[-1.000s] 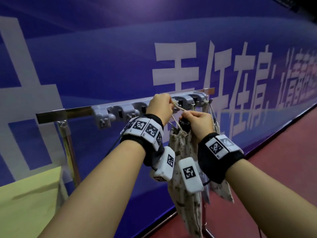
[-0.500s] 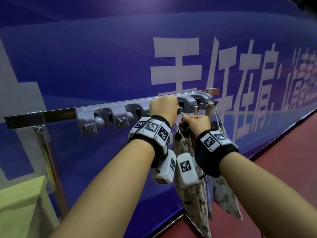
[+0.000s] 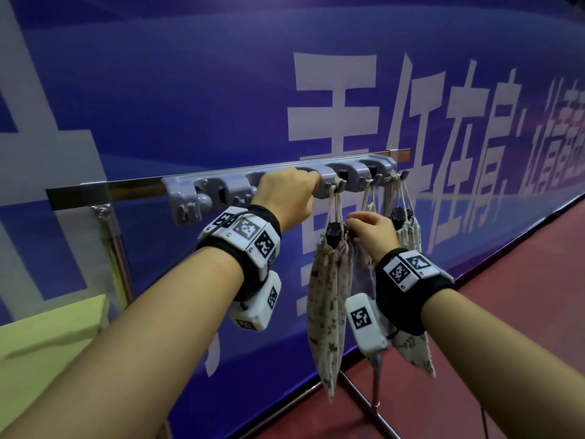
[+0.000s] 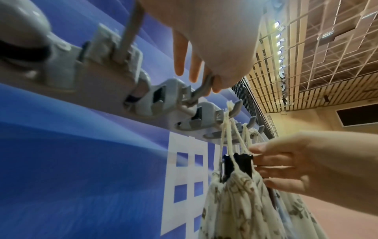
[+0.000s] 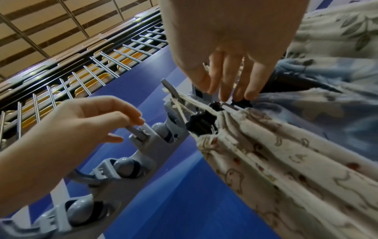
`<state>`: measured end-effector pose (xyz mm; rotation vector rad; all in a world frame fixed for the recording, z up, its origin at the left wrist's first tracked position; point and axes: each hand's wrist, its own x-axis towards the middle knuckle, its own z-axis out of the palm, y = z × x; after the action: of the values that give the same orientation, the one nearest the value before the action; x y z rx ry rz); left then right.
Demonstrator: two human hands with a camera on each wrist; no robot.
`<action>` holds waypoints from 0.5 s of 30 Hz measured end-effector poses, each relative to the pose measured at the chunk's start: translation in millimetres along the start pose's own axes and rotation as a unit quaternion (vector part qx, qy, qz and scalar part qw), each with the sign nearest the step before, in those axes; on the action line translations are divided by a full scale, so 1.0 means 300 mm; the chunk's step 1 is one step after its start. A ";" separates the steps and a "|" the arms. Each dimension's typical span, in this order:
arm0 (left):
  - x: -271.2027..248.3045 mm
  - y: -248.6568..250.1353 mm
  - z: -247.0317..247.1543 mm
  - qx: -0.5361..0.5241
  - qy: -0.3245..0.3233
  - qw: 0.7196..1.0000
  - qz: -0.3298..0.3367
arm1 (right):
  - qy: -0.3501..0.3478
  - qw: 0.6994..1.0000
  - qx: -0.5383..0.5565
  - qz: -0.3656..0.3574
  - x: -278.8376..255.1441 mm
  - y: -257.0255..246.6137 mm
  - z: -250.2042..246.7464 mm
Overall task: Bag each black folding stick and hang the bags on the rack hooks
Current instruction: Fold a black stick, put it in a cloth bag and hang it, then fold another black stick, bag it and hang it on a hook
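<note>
A cream patterned bag (image 3: 327, 299) hangs by its cord from a hook of the grey rack (image 3: 180, 198), and the black folding stick (image 3: 334, 231) pokes out of its top. Two more bags (image 3: 408, 236) hang on hooks further right. My left hand (image 3: 300, 188) is up at the rack, where its fingers pinch a grey hook (image 4: 201, 90) just left of the hung bag. My right hand (image 3: 359, 228) is beside the bag tops with its fingers nearly straight, and the fingertips (image 4: 257, 159) touch the black stick top (image 4: 241, 163). It grips nothing.
The rack is fixed to a metal rail (image 3: 133, 188) on a stand in front of a blue banner wall (image 3: 190, 90). Free hooks lie to the left of my left hand. A yellow-green table (image 3: 47, 337) is at the lower left, red floor (image 3: 506, 312) at the right.
The bag's cord went onto the hook and the bag now hangs free. My right hand let go of the bag top and opened. My left hand shifted onto the neighbouring hook.
</note>
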<state>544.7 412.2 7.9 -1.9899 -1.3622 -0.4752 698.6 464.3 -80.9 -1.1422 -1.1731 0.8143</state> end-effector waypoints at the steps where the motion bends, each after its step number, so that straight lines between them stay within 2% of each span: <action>1: -0.020 -0.010 -0.011 0.000 -0.003 1.000 0.001 | 0.017 1.000 -0.013 0.015 -0.001 0.013 -0.004; 5: -0.091 -0.043 -0.049 -0.005 -0.014 1.000 0.019 | 0.064 0.996 -0.036 0.059 -0.048 0.034 -0.020; 15: -0.257 -0.080 -0.236 0.061 -0.035 0.997 0.041 | -0.026 0.996 -0.026 0.086 -0.292 -0.093 0.034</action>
<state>497.8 316.1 17.5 -1.9689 -1.3131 -0.2802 666.1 377.7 -77.8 -1.2854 -1.1565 0.9544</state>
